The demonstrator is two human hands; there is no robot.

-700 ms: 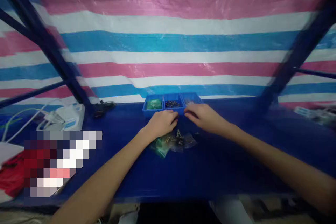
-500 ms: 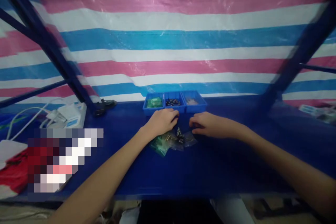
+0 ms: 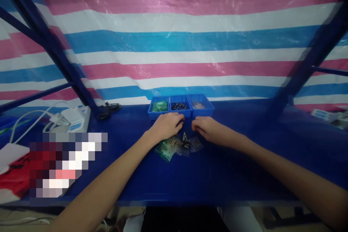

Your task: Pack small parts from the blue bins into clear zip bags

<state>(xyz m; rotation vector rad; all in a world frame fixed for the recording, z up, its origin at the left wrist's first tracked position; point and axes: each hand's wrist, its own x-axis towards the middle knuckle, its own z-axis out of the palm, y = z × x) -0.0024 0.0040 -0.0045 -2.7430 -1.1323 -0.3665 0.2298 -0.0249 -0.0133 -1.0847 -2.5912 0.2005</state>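
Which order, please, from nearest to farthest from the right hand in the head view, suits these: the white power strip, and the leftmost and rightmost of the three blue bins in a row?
From the right hand:
1. Rightmost blue bin, just beyond the hand.
2. Leftmost blue bin, to the left along the row.
3. White power strip, much farther left.

A striped plastic sheet point(image 3: 174, 40) is forming the back wall, its pink, white and blue bands running sideways and creasing slightly. Small highlights are glinting on it; its top edge is fading to grey. A dark blue left post point(image 3: 53, 51) and right post point(image 3: 312, 56) are slanting down beside it, thinner bars point(image 3: 35, 95) branching outward. A blue table point(image 3: 231, 177) is spanning the width; beige floor point(image 3: 16, 213) is showing below.
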